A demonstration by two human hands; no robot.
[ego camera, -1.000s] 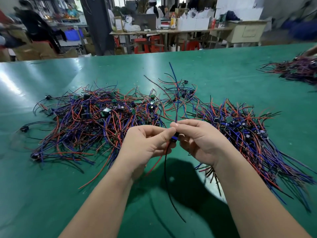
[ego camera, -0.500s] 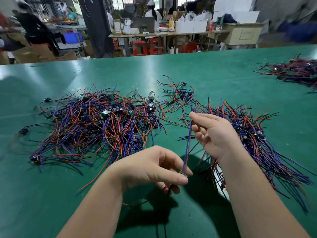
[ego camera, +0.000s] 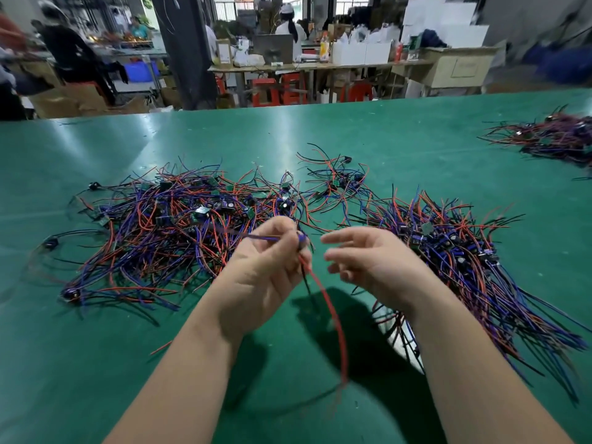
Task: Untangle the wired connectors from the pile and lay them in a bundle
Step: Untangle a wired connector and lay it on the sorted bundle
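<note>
Item one — our left hand (ego camera: 266, 277), raised over the green table (ego camera: 96, 363) at near centre. Its fingers are curled, with thumb and fingertips pinching one wired connector (ego camera: 301, 239). The blue lead (ego camera: 256, 237) runs left past the fingers; the red lead (ego camera: 325, 302) hangs down toward us, blurred at its tip.

Item two — our right hand (ego camera: 368, 264), just right of the left and apart from it. Its fingers are loosely spread and we hold nothing in it.

Item three: the tangled pile (ego camera: 166, 232), left of and beyond the left hand.

Item four: the bundle (ego camera: 474, 267) on the right, with its wires lying roughly side by side.

Item five: a small cluster (ego camera: 336, 184) at far centre, between pile and bundle.

Item six: a further heap (ego camera: 557, 139) at the far right, blurred.
</note>
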